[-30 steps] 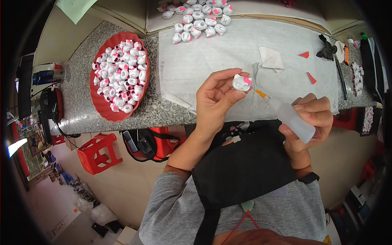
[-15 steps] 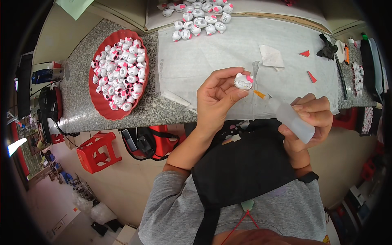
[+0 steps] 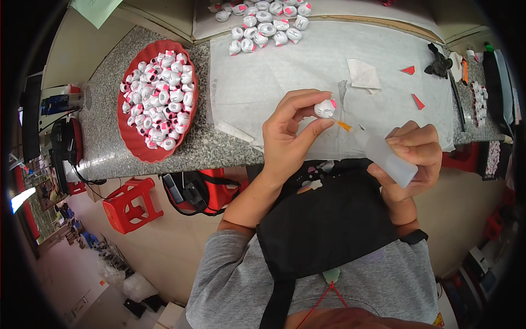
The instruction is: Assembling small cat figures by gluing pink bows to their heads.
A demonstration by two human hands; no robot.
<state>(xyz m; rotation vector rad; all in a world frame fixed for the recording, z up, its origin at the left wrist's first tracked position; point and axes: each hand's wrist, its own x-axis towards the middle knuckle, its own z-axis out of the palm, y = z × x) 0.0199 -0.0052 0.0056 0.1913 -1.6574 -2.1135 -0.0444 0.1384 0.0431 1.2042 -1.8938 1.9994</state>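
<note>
Bead point(image 3: 325, 109), white with pink patch, clamped between left hand point(image 3: 287, 131) thumb and fingers, over paper sheet point(image 3: 274, 82). Right hand point(image 3: 416, 156) wrapped around bottle point(image 3: 390, 160), right of bead; orange nozzle point(image 3: 344, 126) aims at bead, tip too fine to say if touching. Tissue point(image 3: 363, 75) beyond bead, to the right. Bead pile point(image 3: 265, 29) beyond bead, to the left. Red bowl point(image 3: 129, 136) of beads well left of bead.
</note>
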